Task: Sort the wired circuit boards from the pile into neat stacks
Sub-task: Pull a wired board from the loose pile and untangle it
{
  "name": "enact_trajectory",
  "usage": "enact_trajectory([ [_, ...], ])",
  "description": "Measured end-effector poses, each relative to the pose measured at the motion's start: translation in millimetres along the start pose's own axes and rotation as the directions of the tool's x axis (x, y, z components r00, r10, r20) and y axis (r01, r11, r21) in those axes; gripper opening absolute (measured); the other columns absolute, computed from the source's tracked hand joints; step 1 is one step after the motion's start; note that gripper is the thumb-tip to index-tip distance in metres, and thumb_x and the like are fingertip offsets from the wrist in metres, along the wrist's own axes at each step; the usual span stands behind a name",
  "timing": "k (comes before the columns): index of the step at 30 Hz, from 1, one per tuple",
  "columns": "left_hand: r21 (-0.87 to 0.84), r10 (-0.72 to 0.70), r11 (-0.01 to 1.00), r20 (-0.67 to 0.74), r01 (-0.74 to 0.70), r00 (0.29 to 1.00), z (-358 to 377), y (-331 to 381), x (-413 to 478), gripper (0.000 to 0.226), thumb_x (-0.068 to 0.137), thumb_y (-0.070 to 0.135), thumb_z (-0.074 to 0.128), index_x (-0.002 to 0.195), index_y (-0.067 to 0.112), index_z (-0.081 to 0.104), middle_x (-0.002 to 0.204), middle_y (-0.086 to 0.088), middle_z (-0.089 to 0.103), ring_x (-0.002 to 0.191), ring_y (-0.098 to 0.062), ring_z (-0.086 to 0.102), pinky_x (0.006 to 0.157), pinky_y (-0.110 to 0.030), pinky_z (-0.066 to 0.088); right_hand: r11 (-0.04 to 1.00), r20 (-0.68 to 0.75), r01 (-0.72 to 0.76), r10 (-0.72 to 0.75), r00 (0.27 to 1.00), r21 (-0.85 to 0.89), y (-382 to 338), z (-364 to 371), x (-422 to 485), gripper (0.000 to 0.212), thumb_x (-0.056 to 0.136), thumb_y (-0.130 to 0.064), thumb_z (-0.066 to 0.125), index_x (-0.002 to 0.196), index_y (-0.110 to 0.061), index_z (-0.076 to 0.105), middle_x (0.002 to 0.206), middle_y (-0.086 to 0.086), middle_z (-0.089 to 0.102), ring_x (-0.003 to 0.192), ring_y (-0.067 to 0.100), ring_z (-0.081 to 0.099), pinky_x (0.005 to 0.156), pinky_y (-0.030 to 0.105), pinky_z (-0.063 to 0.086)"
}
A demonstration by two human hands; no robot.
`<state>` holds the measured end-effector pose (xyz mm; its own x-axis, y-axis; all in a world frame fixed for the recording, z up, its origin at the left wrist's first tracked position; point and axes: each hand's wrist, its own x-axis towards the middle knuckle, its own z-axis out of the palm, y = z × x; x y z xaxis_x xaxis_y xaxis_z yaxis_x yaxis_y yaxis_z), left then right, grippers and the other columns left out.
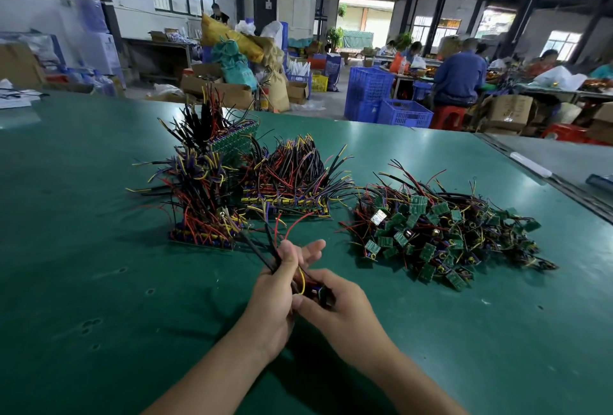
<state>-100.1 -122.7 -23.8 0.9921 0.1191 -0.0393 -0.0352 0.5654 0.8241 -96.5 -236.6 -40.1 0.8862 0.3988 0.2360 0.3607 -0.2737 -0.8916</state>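
Here, both hands are working close together low over the green bench [99,282], just in front of the sorted stacks. The left hand [275,285] is gripping a bundle of black, red and yellow wires [260,250] between its thumb and curled fingers, while two of its fingers are stretching out more loosely to the right. The right hand [335,310] is pinching the small circuit board [319,292] at the root of those wires, so the board is sitting between the two hands. To the right, well apart from the hands, the unsorted pile [444,235] of green boards and tangled leads is lying loose on the bench. Beyond the hands, the left stack [202,215] is bristling with upright wires, and the wider middle stack [292,189] is sitting just beside it. Behind them, a row of green boards [237,137] is standing on edge.
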Motion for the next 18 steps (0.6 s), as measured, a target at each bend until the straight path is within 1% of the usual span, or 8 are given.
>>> enact_trajectory([
  [3, -0.026, -0.047, 0.999, -0.047, 0.046, 0.998, -5, -1, 3, 0.026, 0.077, 0.040, 0.060, 0.078, 0.019, 0.076, 0.105, -0.005, 0.073, 0.095, -0.017, 0.068, 0.074, -0.032, 0.057, 0.999, -0.014, -0.007, 0.008, 1.000, 0.043, 1, -2, 0, 0.024, 0.086, -0.030, 0.071, 0.109, -0.026, 0.069, 0.093, -0.008, 0.074, 0.087, 0.013, 0.068, 0.083, 0.038, 0.055],
  [4, -0.047, -0.054, 0.998, -0.071, 0.051, 0.996, -6, 1, 5, 0.025, 0.075, 0.037, 0.063, 0.084, 0.017, 0.075, 0.103, -0.005, 0.073, 0.096, -0.018, 0.067, 0.079, -0.035, 0.055, 0.999, -0.017, -0.014, 0.015, 1.000, 0.042, 2, -2, 0, 0.022, 0.086, -0.029, 0.071, 0.108, -0.026, 0.069, 0.090, -0.009, 0.073, 0.082, 0.012, 0.067, 0.080, 0.037, 0.055],
  [6, -0.131, -0.067, 0.990, -0.085, 0.056, 0.994, -9, 6, 9, 0.025, 0.073, 0.034, 0.065, 0.087, 0.015, 0.073, 0.098, -0.004, 0.074, 0.091, -0.015, 0.068, 0.083, -0.036, 0.051, 0.999, -0.016, -0.027, 0.027, 0.999, 0.025, 3, -4, 0, 0.018, 0.086, -0.030, 0.070, 0.104, -0.028, 0.070, 0.079, -0.012, 0.070, 0.068, 0.004, 0.059, 0.067, 0.026, 0.049],
  [8, -0.246, -0.107, 0.966, -0.090, 0.082, 0.990, -11, 12, 12, 0.028, 0.072, 0.034, 0.065, 0.089, 0.011, 0.066, 0.084, -0.003, 0.072, 0.078, -0.013, 0.068, 0.080, -0.032, 0.050, 0.999, 0.007, -0.043, 0.043, 0.999, -0.010, 4, -4, 0, 0.014, 0.087, -0.033, 0.069, 0.100, -0.029, 0.069, 0.067, -0.013, 0.062, 0.057, 0.000, 0.049, 0.057, 0.019, 0.039],
  [11, -0.371, -0.113, 0.927, -0.124, 0.059, 0.986, -14, 15, 16, 0.029, 0.075, 0.041, 0.062, 0.067, 0.015, 0.049, 0.053, 0.004, 0.050, 0.059, -0.011, 0.063, 0.082, -0.032, 0.049, 0.996, 0.074, -0.089, 0.088, 0.993, 0.000, 3, -1, -2, 0.014, 0.087, -0.036, 0.066, 0.100, -0.029, 0.068, 0.065, -0.009, 0.058, 0.057, 0.005, 0.048, 0.056, 0.024, 0.039],
  [14, -0.363, -0.063, 0.932, -0.128, 0.013, 0.990, -15, 15, 17, 0.042, 0.077, 0.048, 0.058, 0.055, 0.018, 0.038, 0.043, 0.005, 0.031, 0.050, -0.011, 0.056, 0.085, -0.034, 0.048, 0.986, 0.100, -0.144, 0.136, 0.986, 0.083, -4, 4, -3, 0.024, 0.087, -0.045, 0.058, 0.102, -0.029, 0.067, 0.074, -0.003, 0.062, 0.064, 0.019, 0.058, 0.063, 0.035, 0.049],
  [16, -0.316, -0.043, 0.949, -0.078, 0.016, 0.996, -16, 14, 16, 0.050, 0.077, 0.052, 0.057, 0.045, 0.019, 0.037, 0.042, 0.004, 0.035, 0.051, -0.011, 0.057, 0.084, -0.035, 0.051, 0.941, 0.141, -0.243, 0.215, 0.966, 0.237, -8, 7, -2, 0.035, 0.092, -0.050, 0.052, 0.106, -0.022, 0.065, 0.082, 0.006, 0.062, 0.068, 0.028, 0.062, 0.059, 0.036, 0.054],
  [18, -0.240, -0.049, 0.970, -0.043, 0.037, 0.998, -15, 12, 15, 0.057, 0.077, 0.053, 0.057, 0.038, 0.018, 0.036, 0.046, 0.000, 0.047, 0.057, -0.014, 0.061, 0.073, -0.031, 0.055, 0.873, 0.192, -0.336, 0.284, 0.940, 0.354, -12, 6, -1, 0.041, 0.099, -0.049, 0.046, 0.111, -0.015, 0.065, 0.087, 0.013, 0.062, 0.070, 0.025, 0.063, 0.055, 0.032, 0.054],
])
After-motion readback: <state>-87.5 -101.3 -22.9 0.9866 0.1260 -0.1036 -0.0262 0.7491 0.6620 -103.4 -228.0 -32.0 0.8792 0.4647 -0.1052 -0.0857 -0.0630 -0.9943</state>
